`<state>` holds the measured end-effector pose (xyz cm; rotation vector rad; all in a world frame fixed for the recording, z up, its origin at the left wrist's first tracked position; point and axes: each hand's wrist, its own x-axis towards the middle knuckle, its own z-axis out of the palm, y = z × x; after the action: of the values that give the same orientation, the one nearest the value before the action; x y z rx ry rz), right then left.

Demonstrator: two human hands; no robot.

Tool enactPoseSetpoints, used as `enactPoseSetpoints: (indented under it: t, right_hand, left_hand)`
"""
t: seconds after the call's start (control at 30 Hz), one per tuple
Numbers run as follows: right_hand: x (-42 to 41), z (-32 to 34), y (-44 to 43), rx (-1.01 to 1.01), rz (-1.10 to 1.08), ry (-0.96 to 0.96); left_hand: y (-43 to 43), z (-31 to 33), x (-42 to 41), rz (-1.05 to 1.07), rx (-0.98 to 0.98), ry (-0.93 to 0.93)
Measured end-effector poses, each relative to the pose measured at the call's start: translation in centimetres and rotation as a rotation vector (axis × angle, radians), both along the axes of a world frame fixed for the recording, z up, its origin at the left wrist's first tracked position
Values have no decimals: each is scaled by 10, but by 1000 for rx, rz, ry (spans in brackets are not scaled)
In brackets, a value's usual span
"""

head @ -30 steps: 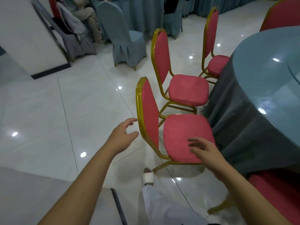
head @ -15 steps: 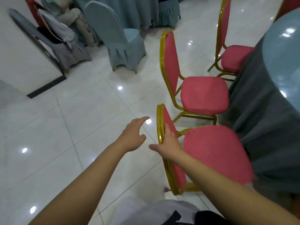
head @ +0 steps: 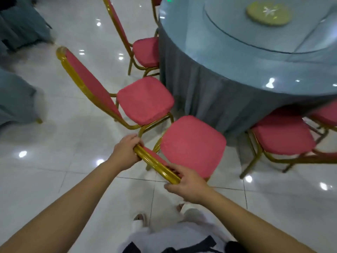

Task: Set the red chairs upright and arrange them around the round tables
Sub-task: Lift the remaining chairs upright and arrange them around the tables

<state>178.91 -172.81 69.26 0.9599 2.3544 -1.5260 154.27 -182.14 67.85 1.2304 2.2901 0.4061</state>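
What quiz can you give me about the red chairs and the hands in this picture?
1. True or false: the left hand and the right hand both grip the gold top rail of the nearest red chair.
2. What lies in the middle of the round table? A) a teapot B) a yellowish disc C) a stack of plates
3. Fill in: seen from its backrest, the nearest red chair's seat points toward the round ____.
Key: 1 true; 2 B; 3 table.
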Motion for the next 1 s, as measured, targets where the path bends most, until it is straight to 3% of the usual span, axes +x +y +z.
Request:
enactPoseSetpoints:
  t: [0.13, 0.27, 0.47, 1.0]
  right_hand:
    - [10, 6, -31, 431, -246, -128]
    - [33, -6, -32, 626, -388, -255]
    - [49, 2, 18, 634, -391, -307]
    - [47, 9, 223, 615, -323, -252]
  left_hand:
    - [12, -2, -6, -212, 65, -39]
    - [27, -13, 11, -317, 25, -59]
    - [76, -15, 28, -287, 24, -174]
    - [260, 10, 19, -391, -15, -158]
